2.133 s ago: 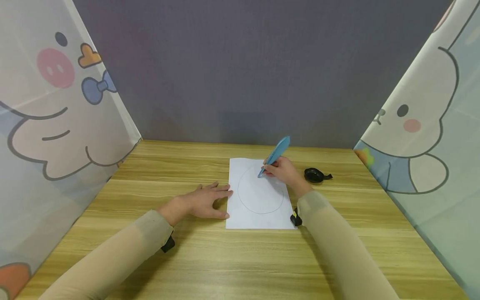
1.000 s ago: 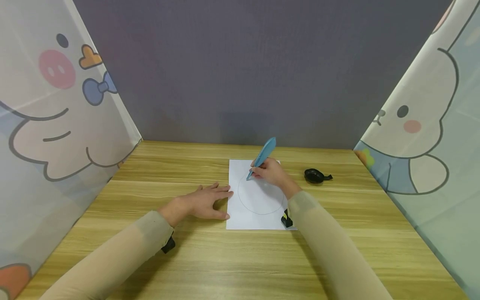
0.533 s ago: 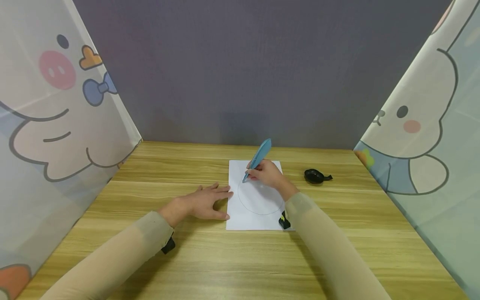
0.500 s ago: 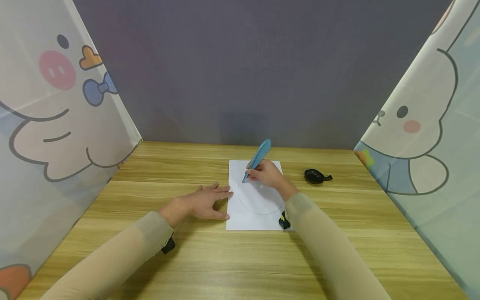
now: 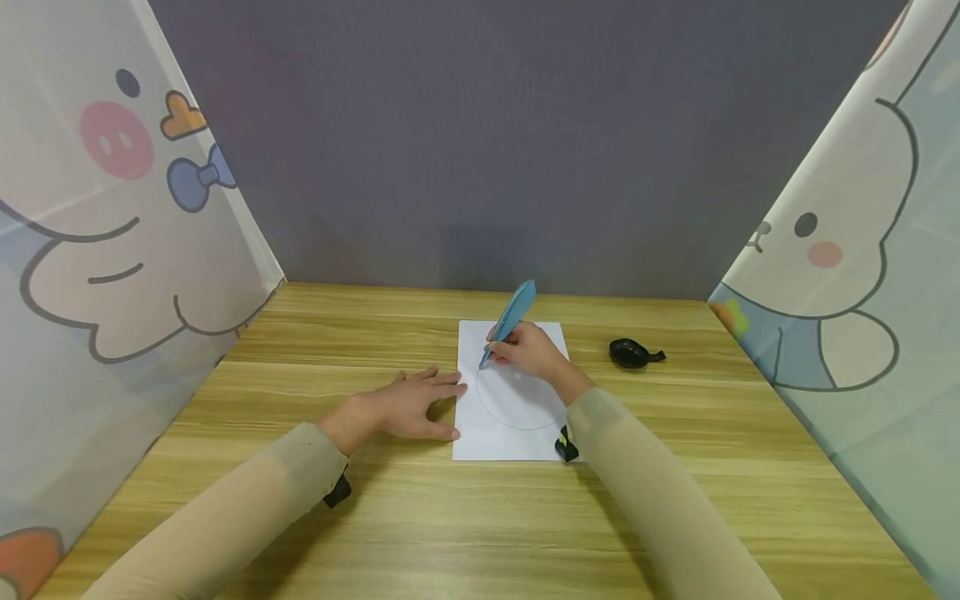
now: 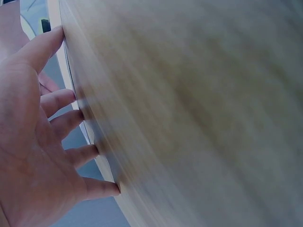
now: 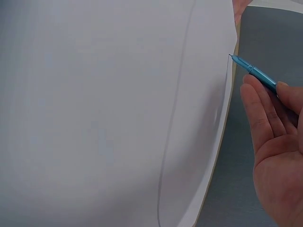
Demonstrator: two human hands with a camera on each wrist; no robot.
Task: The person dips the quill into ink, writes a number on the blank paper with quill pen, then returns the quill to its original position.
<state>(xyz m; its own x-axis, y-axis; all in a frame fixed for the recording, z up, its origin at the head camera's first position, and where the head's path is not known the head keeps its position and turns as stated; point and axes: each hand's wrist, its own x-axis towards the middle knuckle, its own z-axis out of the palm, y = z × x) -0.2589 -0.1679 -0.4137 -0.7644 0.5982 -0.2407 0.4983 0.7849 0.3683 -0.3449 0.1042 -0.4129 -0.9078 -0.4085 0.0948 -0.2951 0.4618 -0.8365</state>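
A white sheet of paper lies on the table with a thin drawn circle line on it. My right hand pinches a blue feather-shaped pen that leans up to the right. Its tip meets the paper at the circle's upper left, and in the right wrist view the pen's point sits at the end of a line. My left hand lies with fingers spread, fingertips and thumb at the sheet's left edge. Those fingertips press on the table side in the left wrist view.
A small black object with a short tail lies on the wooden table, right of the paper. Behind the table stands a grey panel. Cartoon-printed curtains flank both sides.
My right hand and the pen have moved left and slightly nearer along the circle's top, from its upper right to its upper left. The left hand has stayed in place.
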